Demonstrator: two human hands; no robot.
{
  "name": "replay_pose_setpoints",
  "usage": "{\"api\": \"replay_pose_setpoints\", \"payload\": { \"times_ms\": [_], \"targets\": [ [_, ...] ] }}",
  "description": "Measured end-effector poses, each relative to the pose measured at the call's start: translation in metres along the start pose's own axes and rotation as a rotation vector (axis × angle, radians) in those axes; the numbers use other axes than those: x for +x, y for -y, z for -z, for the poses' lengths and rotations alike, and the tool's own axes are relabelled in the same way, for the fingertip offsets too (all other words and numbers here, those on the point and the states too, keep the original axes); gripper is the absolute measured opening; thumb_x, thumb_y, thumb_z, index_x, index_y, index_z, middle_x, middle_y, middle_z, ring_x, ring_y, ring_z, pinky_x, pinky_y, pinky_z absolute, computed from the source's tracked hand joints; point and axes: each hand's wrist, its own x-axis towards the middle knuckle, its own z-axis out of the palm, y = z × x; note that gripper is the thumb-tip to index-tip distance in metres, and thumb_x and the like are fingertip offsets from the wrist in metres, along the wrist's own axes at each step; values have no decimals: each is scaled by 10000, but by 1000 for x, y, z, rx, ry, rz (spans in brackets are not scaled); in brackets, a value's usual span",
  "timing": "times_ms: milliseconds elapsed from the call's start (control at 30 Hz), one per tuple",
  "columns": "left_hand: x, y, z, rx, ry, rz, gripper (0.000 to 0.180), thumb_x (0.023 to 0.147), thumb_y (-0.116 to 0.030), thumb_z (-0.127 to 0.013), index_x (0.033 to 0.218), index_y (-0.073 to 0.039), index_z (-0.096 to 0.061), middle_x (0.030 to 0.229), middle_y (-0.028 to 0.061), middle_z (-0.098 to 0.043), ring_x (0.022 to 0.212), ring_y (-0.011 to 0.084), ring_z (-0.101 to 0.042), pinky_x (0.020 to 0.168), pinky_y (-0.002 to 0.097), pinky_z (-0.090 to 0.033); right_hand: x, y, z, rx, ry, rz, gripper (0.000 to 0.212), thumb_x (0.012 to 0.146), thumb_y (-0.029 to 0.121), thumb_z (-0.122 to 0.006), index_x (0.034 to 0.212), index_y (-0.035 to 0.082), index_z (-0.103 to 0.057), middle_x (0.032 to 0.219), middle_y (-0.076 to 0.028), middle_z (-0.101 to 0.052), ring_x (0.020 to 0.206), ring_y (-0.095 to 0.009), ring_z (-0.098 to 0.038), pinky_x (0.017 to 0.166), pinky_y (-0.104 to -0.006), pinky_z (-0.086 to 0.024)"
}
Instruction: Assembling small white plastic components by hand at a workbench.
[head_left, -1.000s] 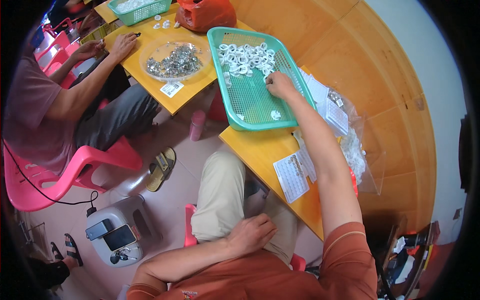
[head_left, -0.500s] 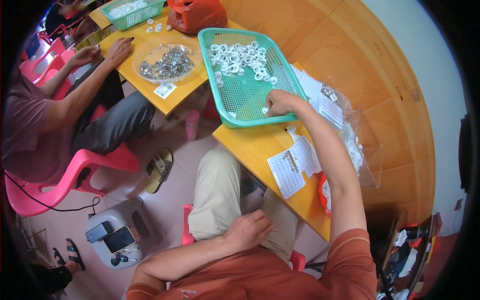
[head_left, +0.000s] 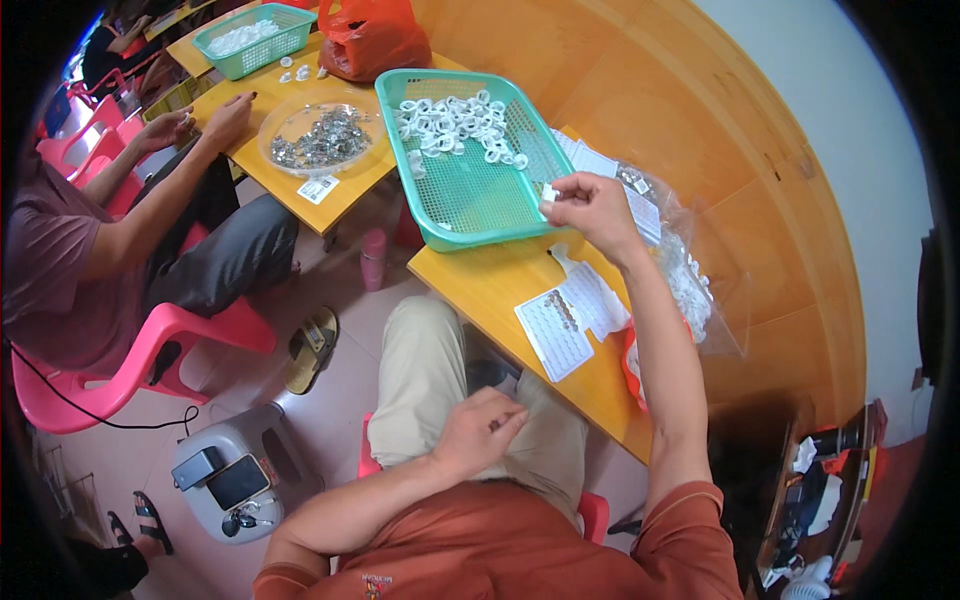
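The right hand (head_left: 592, 210) pinches a small white plastic piece (head_left: 548, 192); a slack pinch could drop it into the green plastic mesh basket (head_left: 480, 190). Whether the curled left hand (head_left: 478, 432) is closed is unclear.

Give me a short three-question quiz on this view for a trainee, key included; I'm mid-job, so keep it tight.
1. True or false: the left hand lies over the beige fabric trousers.
2. Which hand holds the small white plastic piece?
3. What does the round clear plastic tray hold?
A) a red plastic bag
B) silvery metal pieces
C) pink bottles

Key:
1. True.
2. The right hand, between thumb and fingers.
3. B.
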Motion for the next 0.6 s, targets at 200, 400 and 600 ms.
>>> {"api": "replay_pose_setpoints", "payload": {
  "times_ms": [200,400,600],
  "targets": [
    [12,-17,20,-495,-200,390,295,912,-119,-642,1166,24,-602,903,38,-622,720,106,-617,630,255,-514,-115,7,-15,250,125,-95,283,769,32,-781,1013,-41,-659,836,-21,-670,737,-46,-610,647,-202,-505],
    [18,-24,19,-807,-158,275,385,945,-141,-614,1283,24,-527,1068,72,-607,875,121,-618,736,235,-522,-181,-18,-55,341,221,-191,298,785,0,-755,1062,-37,-650,869,-30,-674,759,-65,-623,680,-202,-515],
    [2,-21,9,-849,-68,385,307,929,-86,-626,1205,37,-571,990,88,-654,818,116,-635,735,237,-541,-206,-25,-65,520,333,-151,254,878,14,-662,1118,-58,-625,942,-76,-690,849,-123,-667,755,-238,-530]
  ]
}}
